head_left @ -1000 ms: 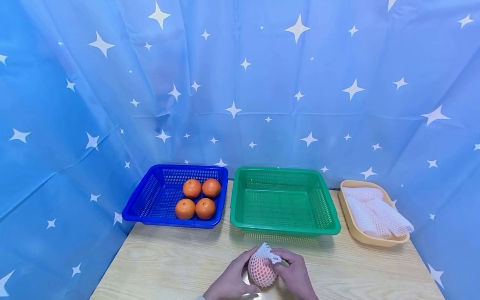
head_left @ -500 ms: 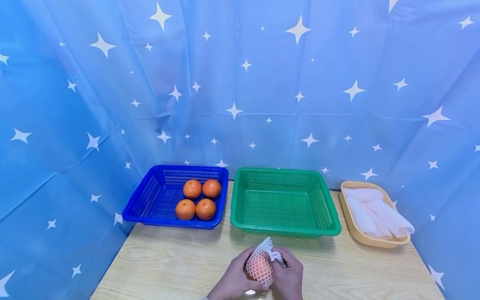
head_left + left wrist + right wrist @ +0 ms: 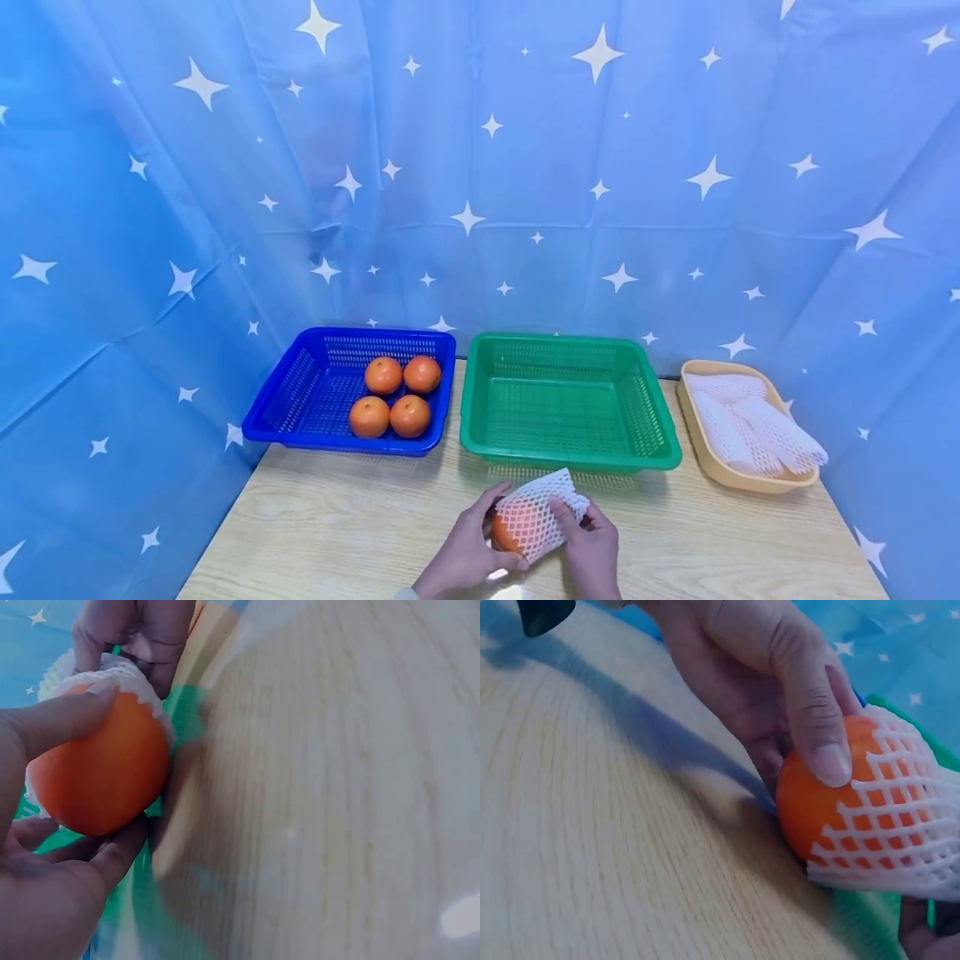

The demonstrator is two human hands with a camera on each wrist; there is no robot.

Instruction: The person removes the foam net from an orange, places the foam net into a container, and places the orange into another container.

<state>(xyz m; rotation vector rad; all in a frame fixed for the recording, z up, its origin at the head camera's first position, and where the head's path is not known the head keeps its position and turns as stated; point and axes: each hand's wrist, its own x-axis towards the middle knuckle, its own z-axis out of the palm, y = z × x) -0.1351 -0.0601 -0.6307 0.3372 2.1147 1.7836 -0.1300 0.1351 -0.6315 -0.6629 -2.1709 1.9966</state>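
An orange is partly covered by a white foam net sleeve, just in front of the green basket. My left hand holds the fruit at its bare end, thumb on the near side. In the left wrist view that bare orange skin faces the camera, with the sleeve's edge around its far part. My right hand pinches the sleeve's loose end, thumb on top. The right wrist view shows the mesh stretched over the orange's side and the left thumb pressing on the peel.
A blue basket with several oranges stands at the back left. The green basket is at the back middle. A beige tray of foam net sleeves stands on the right. Beneath is a wooden table.
The sleeve's bunched end has been straightened out and now points up and right. More bare orange shows on the left. Both hands stay close to where they were.
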